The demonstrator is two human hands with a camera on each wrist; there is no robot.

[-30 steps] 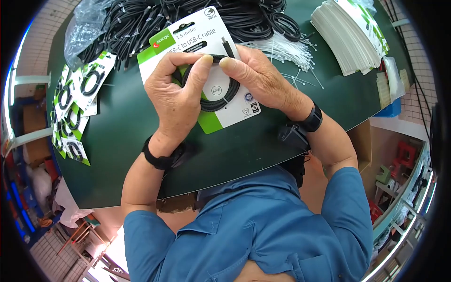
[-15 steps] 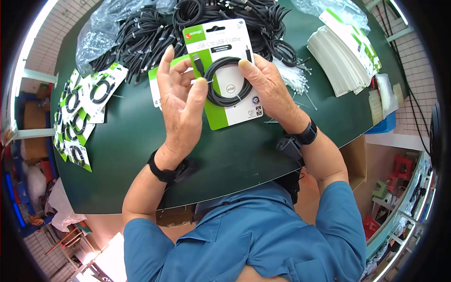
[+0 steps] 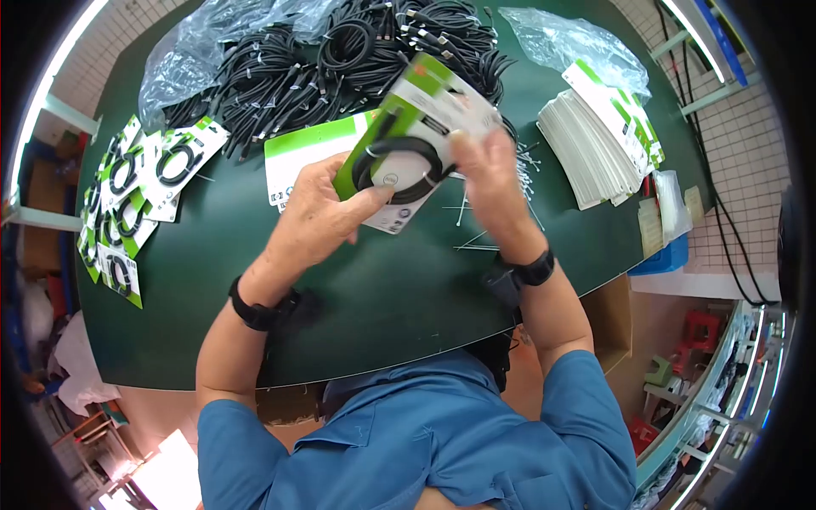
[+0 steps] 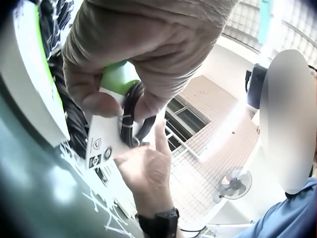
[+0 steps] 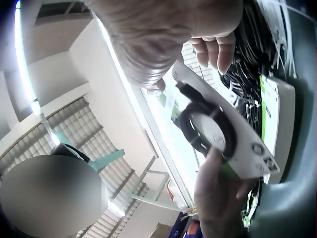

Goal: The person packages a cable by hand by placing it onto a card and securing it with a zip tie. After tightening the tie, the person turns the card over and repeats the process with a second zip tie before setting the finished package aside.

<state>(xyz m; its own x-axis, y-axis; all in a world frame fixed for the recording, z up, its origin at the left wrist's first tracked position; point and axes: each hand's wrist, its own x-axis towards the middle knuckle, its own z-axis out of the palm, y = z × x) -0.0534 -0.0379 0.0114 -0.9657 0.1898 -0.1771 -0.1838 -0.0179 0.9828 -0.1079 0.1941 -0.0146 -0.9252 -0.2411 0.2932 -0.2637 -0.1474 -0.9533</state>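
Observation:
My left hand (image 3: 319,208) holds a green-and-white printed card (image 3: 439,100), thumb on its front and the other fingers behind. A coiled black USB-C cable (image 3: 367,161) lies against the card's face, with a white tie round part of the coil in the left wrist view. The card tilts to the right above the table. My right hand (image 3: 497,183), blurred, is at the card's right edge. In the right wrist view its thumb and fingers stand spread apart around the card's top end, not curled round it.
Behind the hands are a pile of black cables (image 3: 280,89) and white cable ties (image 3: 529,183). Cards with cables (image 3: 174,161) lie at left; a card stack (image 3: 586,149) stands right, near clear plastic bags (image 3: 578,51). A low card stack (image 3: 285,161) lies beyond my left hand.
Both hands held the card upright at the coil; then my left hand opened away from it. Now the left hand grips the card, which has tilted right, and the right hand has let go.

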